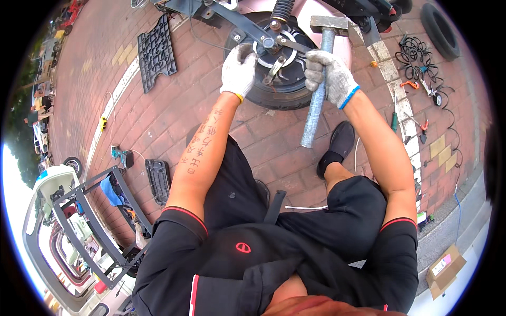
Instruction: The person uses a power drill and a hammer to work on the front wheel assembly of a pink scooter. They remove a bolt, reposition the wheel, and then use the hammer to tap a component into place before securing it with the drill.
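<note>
In front of me is a wheel with a black tyre (pixel 279 101), its dark hub crossed by a metal arm (pixel 240 25) below a coil-spring shock absorber (pixel 282 9). My left hand (pixel 239 71), in a white knit glove, is at the hub's left side. Its fingers are curled closed beside the arm; what they hold, if anything, is hidden. My right hand (pixel 337 79), gloved with a blue cuff, grips a hammer (pixel 315 118) by its grey metal handle. The hammer's block head points up and away, over pink bodywork (pixel 311 11) at the wheel's right.
A loose tyre (pixel 437 31) and a coiled black hose (pixel 414 55) lie at the far right, above scattered tools. Leftward are a black plastic panel (pixel 156 52), a cordless drill (pixel 124 157) and a black case (pixel 157 181). A cardboard box (pixel 444 273) sits at lower right.
</note>
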`<state>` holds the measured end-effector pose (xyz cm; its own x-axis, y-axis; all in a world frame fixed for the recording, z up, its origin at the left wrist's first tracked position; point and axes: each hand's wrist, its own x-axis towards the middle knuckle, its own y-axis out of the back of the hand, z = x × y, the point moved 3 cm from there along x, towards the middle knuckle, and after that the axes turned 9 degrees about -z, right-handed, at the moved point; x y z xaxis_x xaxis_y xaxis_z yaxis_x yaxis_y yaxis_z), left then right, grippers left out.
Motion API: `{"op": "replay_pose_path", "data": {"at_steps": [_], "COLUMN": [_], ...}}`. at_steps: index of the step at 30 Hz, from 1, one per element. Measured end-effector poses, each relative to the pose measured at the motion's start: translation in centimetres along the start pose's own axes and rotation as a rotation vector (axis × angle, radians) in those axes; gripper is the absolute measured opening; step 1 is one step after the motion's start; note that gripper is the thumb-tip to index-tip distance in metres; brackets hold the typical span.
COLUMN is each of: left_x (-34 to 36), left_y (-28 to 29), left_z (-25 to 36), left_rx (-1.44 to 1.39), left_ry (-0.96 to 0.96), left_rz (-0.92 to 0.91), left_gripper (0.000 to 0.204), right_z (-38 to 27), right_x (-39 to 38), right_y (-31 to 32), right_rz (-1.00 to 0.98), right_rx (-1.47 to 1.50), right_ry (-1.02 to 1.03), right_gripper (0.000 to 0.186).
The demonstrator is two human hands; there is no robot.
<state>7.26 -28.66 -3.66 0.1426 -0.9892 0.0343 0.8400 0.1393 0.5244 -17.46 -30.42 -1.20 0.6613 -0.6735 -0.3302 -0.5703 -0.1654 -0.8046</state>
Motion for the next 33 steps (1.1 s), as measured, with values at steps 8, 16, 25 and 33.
{"op": "replay_pose_path", "data": {"at_steps": [8, 16, 25, 33], "left_x": [0.1, 0.8, -0.4, -0.1], "left_y": [0.4, 4.2, 7.1, 7.3], "left_z": [-1.0, -2.9, -3.6, -2.0], "left_rx": [0.046, -0.475, -0.480, -0.434], "left_ry": [0.063, 0.307, 0.291, 0.209], "left_rz": [0.106, 0.331, 0.349, 0.269], "left_gripper": [0.032, 0.029, 0.032, 0.029], "right_z": [0.0, 3.1, 4.9, 3.3], "right_x": [-2.2, -3.9, -1.8, -0.3], "right_y": [-1.3, -4.9, -3.6, -2.7], "right_rz": [0.071, -0.140, 0.098, 0.145], "right_rx": [-0.491, -2.074, -2.029, -2.047], "right_ry": [-0.084, 0.208, 0.473, 0.562], "right_gripper": [0.015, 0.023, 0.018, 0.023]}}
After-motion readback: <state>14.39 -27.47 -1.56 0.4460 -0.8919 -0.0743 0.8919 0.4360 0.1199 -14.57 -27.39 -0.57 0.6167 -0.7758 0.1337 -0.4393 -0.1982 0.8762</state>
